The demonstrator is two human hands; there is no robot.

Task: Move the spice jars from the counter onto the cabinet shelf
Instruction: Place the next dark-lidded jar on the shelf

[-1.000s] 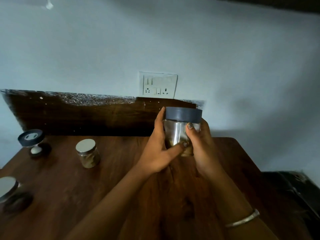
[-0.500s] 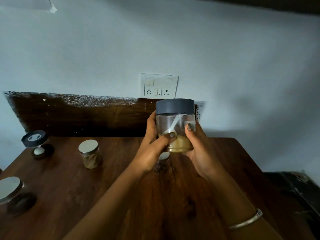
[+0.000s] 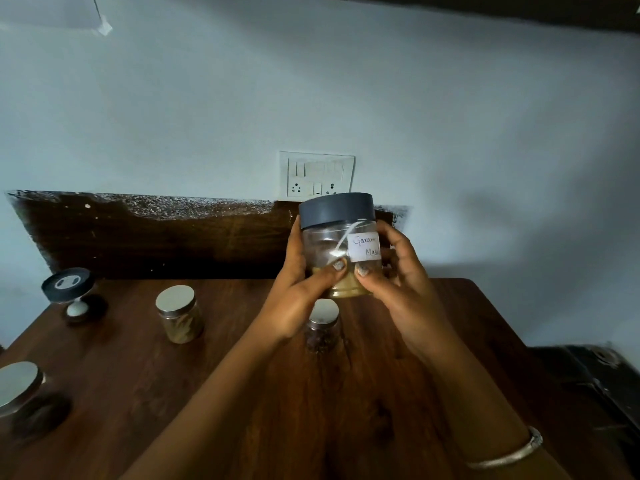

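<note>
While the wooden table [image 3: 433,393] carries four other jars from nine o'clock to centre, the grey-lidded jar [image 3: 337,247] is lifted clear at twelve o'clock. Left hand [image 3: 298,296] and right hand [image 3: 401,289] both clasp it, mostly by fingertips on smooth plastic, so it could slip and strike the small jar [image 3: 322,329] directly beneath.

Clear jar [image 3: 337,249] with dark grey lid: upright, lifted above counter [image 3: 433,375], tan powder in bottom, white spoon inside, handwritten white label on front. Small silver-lidded jar [image 3: 179,318] with tan contents: upright on counter, left of centre. Second silver-lidded jar [image 3: 322,329], dark contents: upright on counter, partly hidden. Large silver-lidded jar [image 3: 20,393]: counter's left edge, cut off by frame.
</note>
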